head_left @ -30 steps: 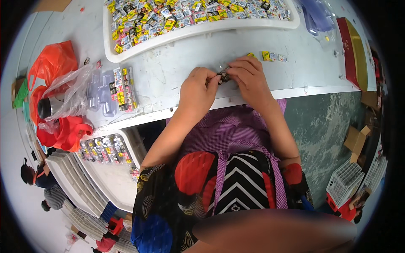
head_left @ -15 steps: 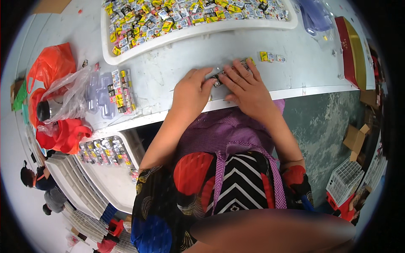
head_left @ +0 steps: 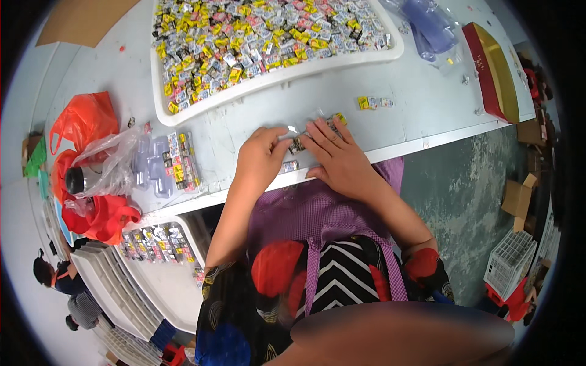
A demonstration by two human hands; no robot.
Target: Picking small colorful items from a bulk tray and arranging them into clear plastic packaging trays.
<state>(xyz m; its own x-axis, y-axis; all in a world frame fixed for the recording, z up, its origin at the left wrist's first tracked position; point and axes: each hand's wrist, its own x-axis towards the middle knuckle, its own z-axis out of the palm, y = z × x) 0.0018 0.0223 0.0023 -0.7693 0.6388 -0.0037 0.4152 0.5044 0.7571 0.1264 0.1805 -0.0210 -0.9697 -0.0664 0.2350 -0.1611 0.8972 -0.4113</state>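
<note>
A row of small printed boxes (head_left: pixel 297 146), black and yellow ones among them, lies near the table's front edge in what looks like a clear plastic tray (head_left: pixel 293 130). At its left end, my left hand (head_left: pixel 259 157) has thumb and forefinger closed on the clear plastic. My right hand (head_left: pixel 337 151) rests across the row with fingers stretched out flat, hiding most of the boxes. One yellow-tipped box (head_left: pixel 340 117) shows beyond its fingertips. Between my hands, by the table edge, another small box (head_left: pixel 290 166) lies loose.
A large white tray (head_left: pixel 268 79) heaped with small boxes stands ahead. Two loose boxes (head_left: pixel 375 104) lie to the right, near an open red box (head_left: pixel 485 73). Filled clear packs (head_left: pixel 182 161), empty clear trays (head_left: pixel 160 165) and red bags (head_left: pixel 88 119) sit at left.
The whole view has shifted, so the table sits lower and further left. Both hands stay on the row. The loose box by the table edge shows more fully between them.
</note>
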